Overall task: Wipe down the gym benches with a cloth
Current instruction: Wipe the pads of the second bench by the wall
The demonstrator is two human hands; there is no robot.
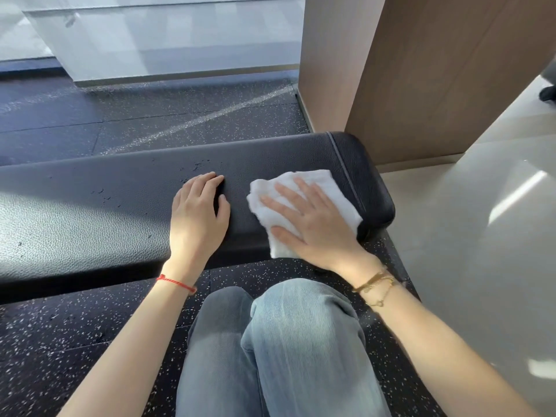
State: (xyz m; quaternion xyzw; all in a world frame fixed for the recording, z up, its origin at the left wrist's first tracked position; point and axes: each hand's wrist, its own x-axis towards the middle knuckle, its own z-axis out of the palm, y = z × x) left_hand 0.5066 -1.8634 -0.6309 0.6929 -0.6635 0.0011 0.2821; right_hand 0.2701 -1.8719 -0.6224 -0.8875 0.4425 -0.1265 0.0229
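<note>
Speckled rubber flooring runs under the black padded bench (120, 212), where your right hand (313, 227) presses the white cloth (310, 188) flat near the bench's right end. Your left hand (197, 218) rests beside it, fingers relaxed, holding nothing. Soft and light, the cloth will likely bunch, so keep your palm spread across its middle.

Black padded bench (105, 206) under cloth (316, 188), hands.

bright daylight from the upper left glares on the bench (75, 212), sharp focus, edges bowed by wide-angle distortion.
</note>
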